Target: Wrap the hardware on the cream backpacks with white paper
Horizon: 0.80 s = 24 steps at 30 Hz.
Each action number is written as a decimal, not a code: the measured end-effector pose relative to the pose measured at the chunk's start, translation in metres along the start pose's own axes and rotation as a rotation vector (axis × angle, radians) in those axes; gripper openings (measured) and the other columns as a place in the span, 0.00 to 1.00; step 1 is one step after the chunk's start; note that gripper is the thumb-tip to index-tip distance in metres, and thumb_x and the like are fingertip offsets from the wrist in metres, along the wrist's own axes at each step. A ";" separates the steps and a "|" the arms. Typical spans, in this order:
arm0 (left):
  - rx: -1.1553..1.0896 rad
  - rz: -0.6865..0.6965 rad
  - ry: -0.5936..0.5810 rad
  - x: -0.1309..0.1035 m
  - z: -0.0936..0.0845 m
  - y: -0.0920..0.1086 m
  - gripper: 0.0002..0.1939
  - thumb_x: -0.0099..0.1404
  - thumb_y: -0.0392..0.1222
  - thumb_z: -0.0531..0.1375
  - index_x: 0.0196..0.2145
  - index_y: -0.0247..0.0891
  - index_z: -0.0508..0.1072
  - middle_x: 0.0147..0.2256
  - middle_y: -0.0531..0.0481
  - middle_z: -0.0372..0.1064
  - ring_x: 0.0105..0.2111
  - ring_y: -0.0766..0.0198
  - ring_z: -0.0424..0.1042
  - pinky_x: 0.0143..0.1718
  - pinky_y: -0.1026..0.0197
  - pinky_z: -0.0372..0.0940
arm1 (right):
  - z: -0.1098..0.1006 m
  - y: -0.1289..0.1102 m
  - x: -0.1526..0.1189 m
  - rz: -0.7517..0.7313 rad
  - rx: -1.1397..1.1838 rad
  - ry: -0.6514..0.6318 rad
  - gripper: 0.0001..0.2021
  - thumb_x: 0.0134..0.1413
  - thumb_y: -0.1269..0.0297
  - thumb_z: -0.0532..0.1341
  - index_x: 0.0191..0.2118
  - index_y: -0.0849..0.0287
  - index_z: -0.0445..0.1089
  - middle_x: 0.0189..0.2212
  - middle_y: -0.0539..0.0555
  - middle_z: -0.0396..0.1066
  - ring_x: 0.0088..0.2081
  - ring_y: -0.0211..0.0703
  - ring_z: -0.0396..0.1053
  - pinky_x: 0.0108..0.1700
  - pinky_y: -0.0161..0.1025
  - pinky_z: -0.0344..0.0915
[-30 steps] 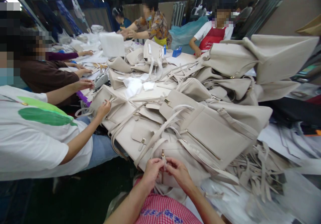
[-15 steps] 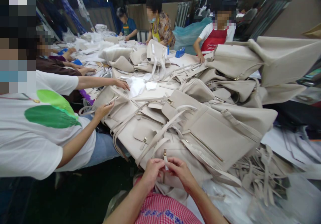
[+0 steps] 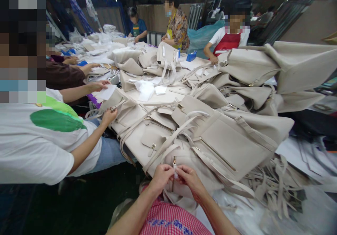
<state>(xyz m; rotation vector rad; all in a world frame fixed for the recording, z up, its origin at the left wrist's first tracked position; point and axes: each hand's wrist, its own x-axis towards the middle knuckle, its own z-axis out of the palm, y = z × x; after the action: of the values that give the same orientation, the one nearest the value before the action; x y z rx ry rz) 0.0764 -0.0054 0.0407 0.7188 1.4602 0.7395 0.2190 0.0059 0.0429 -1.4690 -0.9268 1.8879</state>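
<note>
Left hand: the left hand (image 3: 161, 176) sits at the near edge of the worktop (image 3: 160, 97), its grip closed, fingertips pinching the zipper pull (image 3: 174, 164) from the left
Right hand: the right hand (image 3: 191, 179) meets it from the right, grip closed on the same zipper pull, thumbs almost touching
Zipper pull: one small pale tab with a gold end, standing upright between the two hands, on the front of the nearest handbag (image 3: 184, 178)
Nearest handbag: beige, lying flat, its lower edge hanging over the worktop edge against the red checked apron (image 3: 171, 221)
Handbags, count: too many overlapping to count exactly; well over ten beige ones heaped across the worktop, highest at the right
Loose straps: a tangle of beige strips (image 3: 273, 185) to the right of the hands, uncountable
Co-workers: five other people in view, three along the left side, two at the far end
Neighbour's hands: one hand (image 3: 109, 115) holds a bag strap, the other (image 3: 98, 85) holds a white sheet (image 3: 106, 91)
Open room: one bare strip of worktop mid-table; dark floor gap to the left of the hands
</note>
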 end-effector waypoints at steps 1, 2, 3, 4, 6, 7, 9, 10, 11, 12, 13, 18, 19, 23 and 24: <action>0.004 0.011 0.004 0.000 0.000 -0.001 0.12 0.58 0.40 0.63 0.20 0.36 0.69 0.17 0.59 0.62 0.18 0.70 0.59 0.22 0.65 0.52 | 0.001 0.000 0.001 -0.005 -0.008 0.009 0.21 0.36 0.45 0.70 0.26 0.60 0.72 0.18 0.46 0.66 0.22 0.35 0.61 0.26 0.33 0.57; 0.005 0.022 0.009 0.000 0.001 -0.002 0.12 0.57 0.40 0.63 0.20 0.37 0.69 0.17 0.59 0.62 0.18 0.70 0.59 0.23 0.65 0.52 | 0.001 0.000 0.002 -0.011 -0.017 0.020 0.20 0.37 0.46 0.69 0.25 0.60 0.72 0.17 0.46 0.65 0.21 0.35 0.61 0.25 0.33 0.57; 0.002 0.031 0.012 0.000 0.002 -0.002 0.11 0.56 0.40 0.63 0.19 0.37 0.69 0.17 0.59 0.62 0.18 0.70 0.59 0.23 0.65 0.53 | 0.002 0.001 0.003 -0.018 -0.026 0.029 0.20 0.37 0.46 0.69 0.25 0.60 0.71 0.16 0.45 0.64 0.21 0.35 0.60 0.25 0.33 0.56; -0.004 0.036 0.014 0.000 0.002 -0.003 0.11 0.55 0.41 0.63 0.18 0.37 0.69 0.17 0.59 0.62 0.18 0.69 0.58 0.23 0.64 0.53 | 0.003 0.001 0.005 -0.028 -0.036 0.038 0.19 0.38 0.47 0.69 0.25 0.60 0.71 0.16 0.45 0.63 0.21 0.35 0.60 0.24 0.33 0.56; -0.026 0.035 0.012 -0.001 0.003 -0.003 0.12 0.53 0.44 0.62 0.17 0.37 0.69 0.16 0.58 0.61 0.17 0.69 0.58 0.22 0.64 0.52 | 0.004 0.002 0.007 -0.052 -0.050 0.049 0.18 0.38 0.48 0.69 0.26 0.59 0.71 0.16 0.44 0.63 0.20 0.34 0.58 0.23 0.33 0.55; -0.042 0.031 0.009 -0.002 0.004 -0.003 0.12 0.53 0.46 0.62 0.18 0.37 0.69 0.16 0.57 0.61 0.17 0.68 0.59 0.21 0.64 0.52 | 0.005 0.003 0.008 -0.068 -0.054 0.052 0.18 0.38 0.48 0.69 0.25 0.59 0.70 0.16 0.44 0.62 0.20 0.34 0.58 0.23 0.33 0.55; -0.076 0.025 0.006 -0.004 0.004 -0.002 0.14 0.52 0.50 0.62 0.20 0.37 0.71 0.17 0.55 0.64 0.18 0.67 0.61 0.21 0.64 0.53 | 0.007 0.005 0.010 -0.101 -0.056 0.054 0.19 0.38 0.47 0.68 0.25 0.58 0.69 0.16 0.45 0.63 0.20 0.34 0.58 0.23 0.33 0.56; -0.093 0.024 0.008 -0.005 0.004 -0.001 0.15 0.51 0.52 0.62 0.21 0.37 0.71 0.18 0.54 0.65 0.19 0.67 0.61 0.21 0.64 0.53 | 0.008 0.006 0.011 -0.118 -0.057 0.052 0.20 0.38 0.46 0.68 0.25 0.58 0.69 0.17 0.45 0.63 0.20 0.34 0.58 0.24 0.33 0.56; -0.109 0.021 0.012 -0.005 0.003 -0.001 0.16 0.50 0.53 0.62 0.21 0.36 0.71 0.19 0.54 0.65 0.20 0.67 0.62 0.21 0.65 0.53 | 0.008 0.007 0.011 -0.136 -0.059 0.049 0.20 0.38 0.45 0.68 0.25 0.58 0.68 0.17 0.45 0.63 0.20 0.35 0.59 0.24 0.33 0.57; -0.122 0.016 0.019 -0.005 0.003 -0.001 0.17 0.49 0.54 0.62 0.22 0.36 0.71 0.19 0.54 0.65 0.20 0.68 0.62 0.21 0.65 0.53 | 0.008 0.008 0.010 -0.154 -0.063 0.044 0.20 0.38 0.45 0.68 0.26 0.58 0.68 0.17 0.45 0.64 0.21 0.35 0.59 0.24 0.34 0.57; -0.133 0.008 0.026 -0.005 0.003 -0.001 0.17 0.49 0.55 0.62 0.21 0.37 0.70 0.19 0.54 0.64 0.19 0.68 0.61 0.21 0.65 0.52 | 0.009 0.009 0.010 -0.172 -0.067 0.037 0.20 0.39 0.44 0.68 0.27 0.58 0.69 0.18 0.45 0.63 0.21 0.35 0.59 0.24 0.34 0.57; -0.130 -0.023 0.051 -0.001 0.003 -0.001 0.18 0.48 0.54 0.64 0.18 0.37 0.68 0.16 0.56 0.61 0.17 0.70 0.57 0.19 0.66 0.48 | 0.009 0.019 0.005 -0.257 -0.104 0.023 0.22 0.41 0.45 0.67 0.36 0.58 0.71 0.19 0.44 0.61 0.21 0.35 0.59 0.25 0.34 0.58; -0.122 -0.019 0.056 0.000 0.004 0.000 0.17 0.48 0.54 0.65 0.18 0.37 0.68 0.16 0.56 0.61 0.17 0.70 0.57 0.19 0.66 0.48 | 0.009 0.021 0.005 -0.271 -0.118 0.029 0.22 0.43 0.46 0.67 0.37 0.58 0.71 0.20 0.44 0.62 0.22 0.36 0.60 0.25 0.34 0.58; -0.097 0.007 0.091 0.000 0.009 0.001 0.15 0.50 0.51 0.64 0.19 0.37 0.70 0.17 0.57 0.60 0.18 0.70 0.57 0.19 0.67 0.49 | 0.009 0.026 0.005 -0.332 -0.198 0.077 0.17 0.49 0.51 0.64 0.40 0.59 0.73 0.21 0.45 0.64 0.23 0.36 0.61 0.27 0.34 0.60; -0.092 0.012 0.099 0.000 0.010 0.001 0.15 0.51 0.51 0.64 0.20 0.37 0.71 0.17 0.57 0.60 0.18 0.70 0.57 0.19 0.67 0.50 | 0.008 0.027 0.005 -0.346 -0.222 0.093 0.16 0.50 0.53 0.64 0.40 0.59 0.73 0.21 0.45 0.64 0.23 0.36 0.61 0.27 0.34 0.59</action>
<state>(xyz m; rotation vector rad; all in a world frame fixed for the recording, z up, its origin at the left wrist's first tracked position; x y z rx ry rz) 0.0863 -0.0042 0.0412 0.6281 1.5020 0.8564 0.2093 -0.0079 0.0201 -1.3986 -1.2862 1.4931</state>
